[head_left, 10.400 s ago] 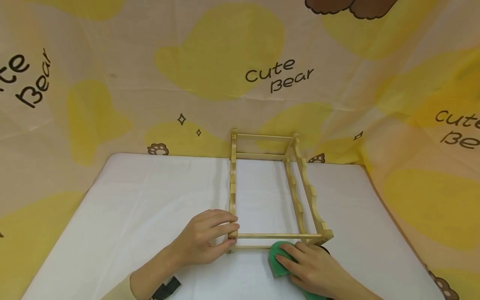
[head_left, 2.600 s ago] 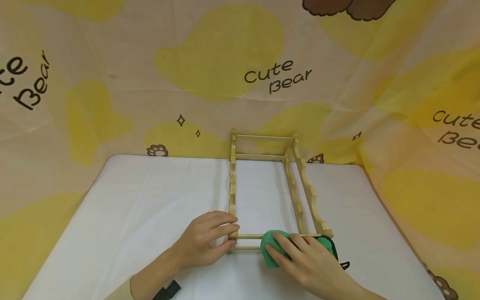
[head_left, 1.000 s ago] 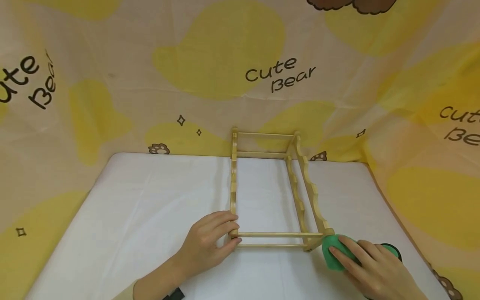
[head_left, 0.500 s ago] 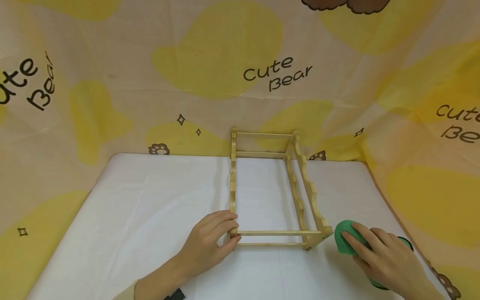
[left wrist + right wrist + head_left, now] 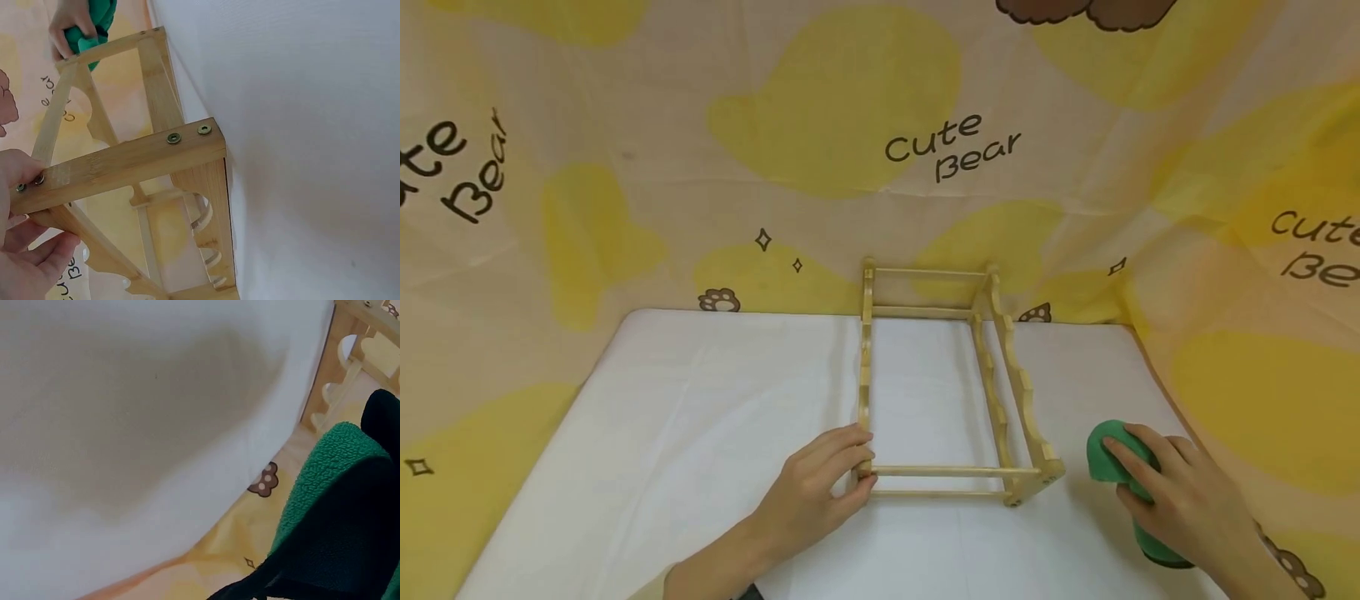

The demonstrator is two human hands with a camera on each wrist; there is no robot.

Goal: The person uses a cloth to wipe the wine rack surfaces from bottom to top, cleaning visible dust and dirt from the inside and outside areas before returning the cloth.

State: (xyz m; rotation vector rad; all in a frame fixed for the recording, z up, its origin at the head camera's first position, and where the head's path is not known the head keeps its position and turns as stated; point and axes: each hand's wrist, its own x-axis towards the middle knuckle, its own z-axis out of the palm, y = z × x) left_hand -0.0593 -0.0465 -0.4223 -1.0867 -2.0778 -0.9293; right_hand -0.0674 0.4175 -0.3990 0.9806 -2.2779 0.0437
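Note:
A light wooden rack (image 5: 1030,400) with scalloped side rails and thin crossbars stands on the white table. My left hand (image 5: 820,475) grips its near left corner; in the left wrist view the thumb and fingers pinch the end piece (image 5: 125,162), which has metal screws. To the right of the rack, apart from it, my right hand (image 5: 1183,492) holds a bunched green cloth (image 5: 1112,450) above the table. In the right wrist view the cloth (image 5: 331,469) looks like terry with a black edge. The right palm is hidden by the cloth there.
White cloth covers the table (image 5: 715,400). A yellow and beige printed curtain (image 5: 820,108) rises behind it and along both sides. Part of a dark strap (image 5: 749,592) shows under the left forearm.
My right hand wiped along the near crossbars earlier, then slid off the right corner and moved right and away with the green cloth. The left hand keeps its grip on the rack.

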